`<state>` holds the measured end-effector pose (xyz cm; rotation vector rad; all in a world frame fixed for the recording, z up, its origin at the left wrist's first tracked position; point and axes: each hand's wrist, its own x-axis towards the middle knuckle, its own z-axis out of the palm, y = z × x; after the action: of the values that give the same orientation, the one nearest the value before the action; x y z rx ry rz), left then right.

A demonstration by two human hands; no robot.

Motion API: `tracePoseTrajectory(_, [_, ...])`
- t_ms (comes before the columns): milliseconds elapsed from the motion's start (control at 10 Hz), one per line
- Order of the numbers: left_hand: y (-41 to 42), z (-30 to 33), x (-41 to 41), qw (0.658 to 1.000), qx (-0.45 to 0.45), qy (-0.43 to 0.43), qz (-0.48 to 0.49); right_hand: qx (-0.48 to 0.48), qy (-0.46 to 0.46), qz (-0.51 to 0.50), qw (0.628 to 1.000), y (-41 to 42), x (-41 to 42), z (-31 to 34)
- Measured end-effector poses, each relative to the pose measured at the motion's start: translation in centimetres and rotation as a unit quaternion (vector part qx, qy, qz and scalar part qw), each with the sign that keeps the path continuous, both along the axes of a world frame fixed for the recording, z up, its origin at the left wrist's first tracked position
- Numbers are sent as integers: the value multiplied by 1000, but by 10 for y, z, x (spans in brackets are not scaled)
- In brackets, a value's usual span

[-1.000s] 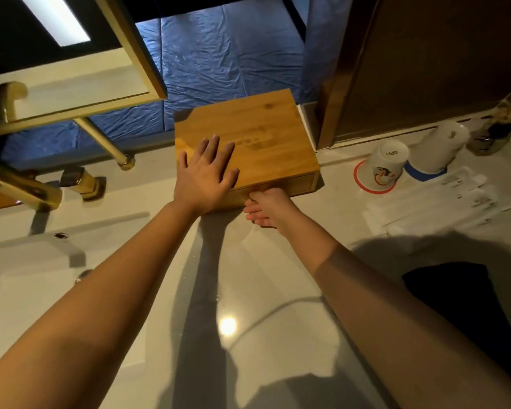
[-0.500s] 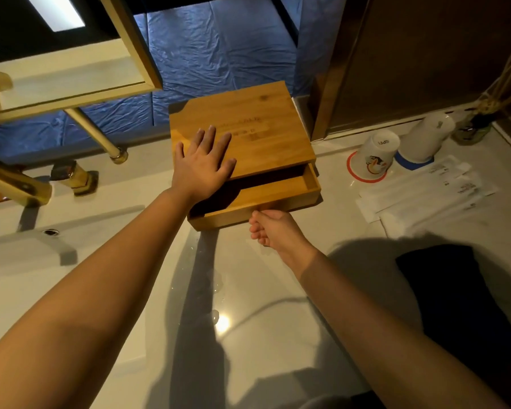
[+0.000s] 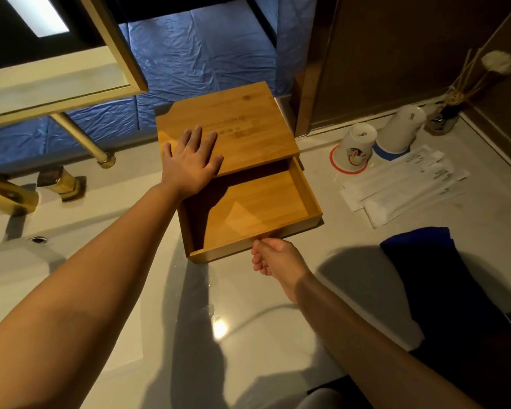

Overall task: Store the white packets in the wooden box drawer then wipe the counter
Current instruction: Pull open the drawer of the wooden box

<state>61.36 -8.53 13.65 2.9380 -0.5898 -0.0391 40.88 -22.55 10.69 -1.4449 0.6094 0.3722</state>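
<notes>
Pale glossy counter [image 3: 148, 335] bore a square bamboo box [image 3: 227, 125]; left hand [image 3: 192, 163] lay flat, fingers spread, atop it, right hand [image 3: 278, 258] curled beneath its open drawer [image 3: 248, 214] front, white packets [image 3: 401, 184] nearby.

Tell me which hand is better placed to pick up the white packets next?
The right hand. It is at the open drawer front, on the side where the white packets lie, while the left hand rests flat on the wooden box.
</notes>
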Motion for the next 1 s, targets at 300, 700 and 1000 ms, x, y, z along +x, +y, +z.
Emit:
tracePoseTrajectory(300, [2,-2,4,1000,3,6,-3,1,15,-1,1000,0,-26,-9])
tracePoseTrajectory(700, [1,1,1,1000,11,10,-1,-129,22,236,963,-56,-18,18])
tracePoseTrajectory(1000, [-1,0,-1,1000,15,3,8,-578,-47,165,798,-199,13,49])
